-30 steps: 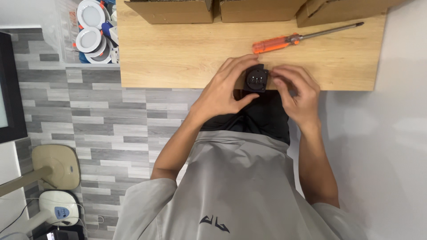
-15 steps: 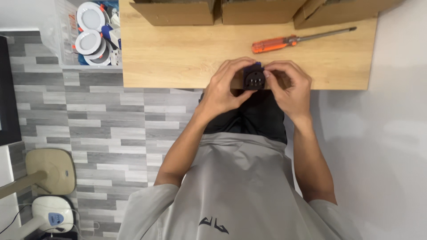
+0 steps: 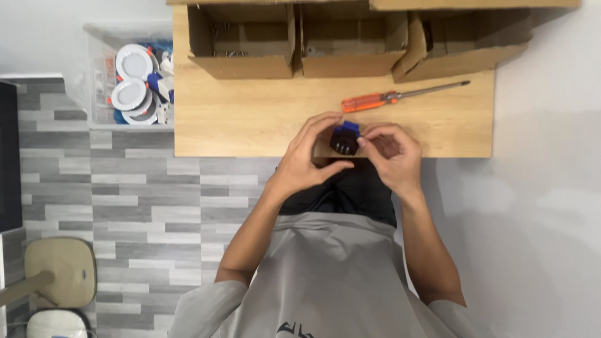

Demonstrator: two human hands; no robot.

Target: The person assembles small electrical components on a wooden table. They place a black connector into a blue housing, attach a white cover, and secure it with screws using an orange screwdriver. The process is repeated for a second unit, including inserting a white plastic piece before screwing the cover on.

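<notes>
Small black and blue plastic socket-like part held between both hands at the near edge of the pale wooden counter.

Head view: left hand cups the part from its side, and right hand pinches it with closed fingers; how far the work has come cannot be told. Just beyond the hands, an orange-handled screwdriver lies untouched. Farther beyond, three open cardboard boxes hold small, unclear contents. Well to the left, a clear plastic bin holds round white lamp fittings.
</notes>
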